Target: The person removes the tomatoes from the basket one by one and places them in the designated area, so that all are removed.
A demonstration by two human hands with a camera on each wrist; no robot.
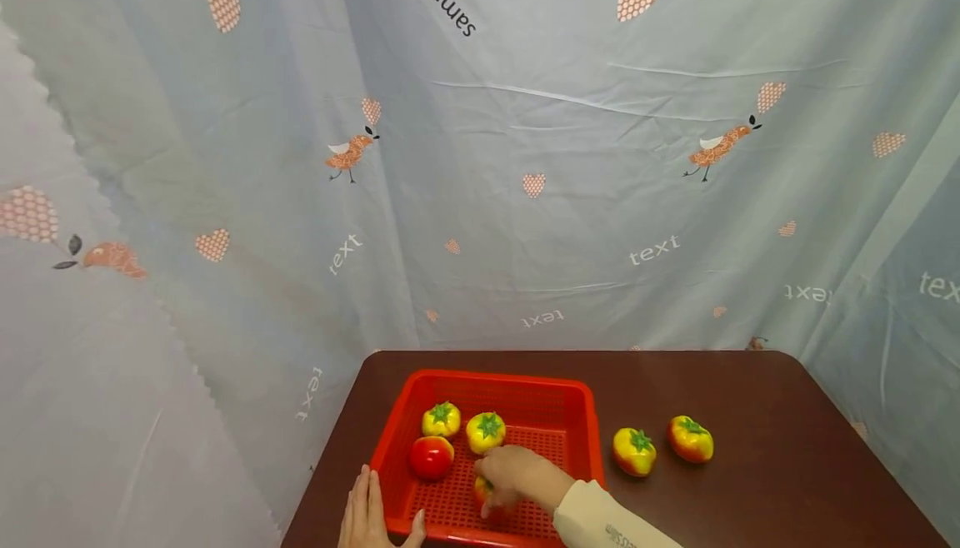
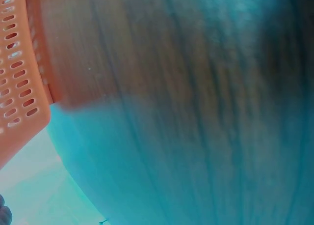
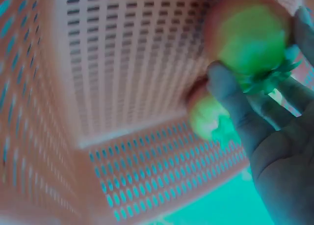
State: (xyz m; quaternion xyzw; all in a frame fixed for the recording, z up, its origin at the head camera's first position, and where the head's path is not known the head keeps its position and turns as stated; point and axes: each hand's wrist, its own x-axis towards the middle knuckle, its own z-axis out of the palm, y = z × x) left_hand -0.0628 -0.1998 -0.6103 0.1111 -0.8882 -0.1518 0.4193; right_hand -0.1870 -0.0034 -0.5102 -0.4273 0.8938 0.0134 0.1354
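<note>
In the head view, your right hand (image 1: 521, 475) pinches a glossy, round, red-and-yellow, green-capped fruit (image 1: 482, 491) inside the red, perforated plastic basket (image 1: 495, 376); your left hand (image 1: 369, 519) spreads at its corner. Left wrist view: mostly blur. Right wrist view: the fruit looks light, firm, possibly slippery; grip its widest sides

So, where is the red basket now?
In the head view, the basket sits on the left half of the table, between the left hand and two loose fruits.
</note>
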